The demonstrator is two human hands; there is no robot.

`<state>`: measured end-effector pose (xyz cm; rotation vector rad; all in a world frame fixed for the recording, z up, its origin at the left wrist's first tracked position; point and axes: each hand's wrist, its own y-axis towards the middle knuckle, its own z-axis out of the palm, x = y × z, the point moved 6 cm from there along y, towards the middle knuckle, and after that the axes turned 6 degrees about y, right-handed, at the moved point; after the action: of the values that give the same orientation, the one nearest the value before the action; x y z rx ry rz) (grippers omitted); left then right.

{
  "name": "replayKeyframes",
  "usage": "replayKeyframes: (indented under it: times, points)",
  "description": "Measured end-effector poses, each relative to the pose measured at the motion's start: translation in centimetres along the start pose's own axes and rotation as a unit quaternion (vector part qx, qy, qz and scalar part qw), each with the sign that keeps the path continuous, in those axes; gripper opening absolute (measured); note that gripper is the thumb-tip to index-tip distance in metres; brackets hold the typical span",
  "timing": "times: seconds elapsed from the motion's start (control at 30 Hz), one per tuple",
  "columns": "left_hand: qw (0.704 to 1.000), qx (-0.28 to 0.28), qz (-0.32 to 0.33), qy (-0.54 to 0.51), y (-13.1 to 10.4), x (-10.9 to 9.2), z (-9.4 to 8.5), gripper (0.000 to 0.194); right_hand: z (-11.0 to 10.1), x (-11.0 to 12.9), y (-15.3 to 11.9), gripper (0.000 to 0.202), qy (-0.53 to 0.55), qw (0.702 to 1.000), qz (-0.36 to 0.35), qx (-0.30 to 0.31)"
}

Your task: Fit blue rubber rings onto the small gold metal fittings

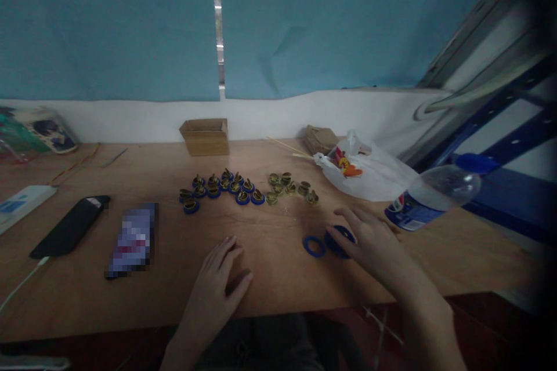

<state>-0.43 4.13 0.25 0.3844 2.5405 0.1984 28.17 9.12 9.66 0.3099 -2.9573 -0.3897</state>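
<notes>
1. A blue ring is lying on the wooden table, partly under the right hand, with another blue ring lying just beside it.
2. The ring is looking small, light and stiff, so pinching its rim should be working best.
3. The right hand's fingers are curling over the ring, touching it.
4. The left hand is lying flat, fingers loose, holding nothing.
5. Little brass pieces are sitting farther back.
</notes>
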Motion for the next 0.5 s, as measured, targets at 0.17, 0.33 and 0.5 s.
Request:
replayKeyframes:
  times: [0.17, 0.33, 0.5]
  points:
    - [1.0, -0.008, 0.004, -0.005, 0.0, -0.1, -0.1, 0.037, -0.2, 7.2, 4.0, 0.028, 0.069, 0.995, -0.07, 0.036]
    - [0.999, -0.028, 0.013, -0.013, 0.0, 0.0, -0.2, 0.035, 4.4, 12.0, 9.4, 0.028, 0.022, 0.99, -0.074, 0.119]
    - [0.999, -0.033, -0.006, -0.04, 0.1, 0.1, -0.1, 0.03, 7.9, 12.1, 12.9, 0.028, 0.007, 0.993, -0.032, 0.116]
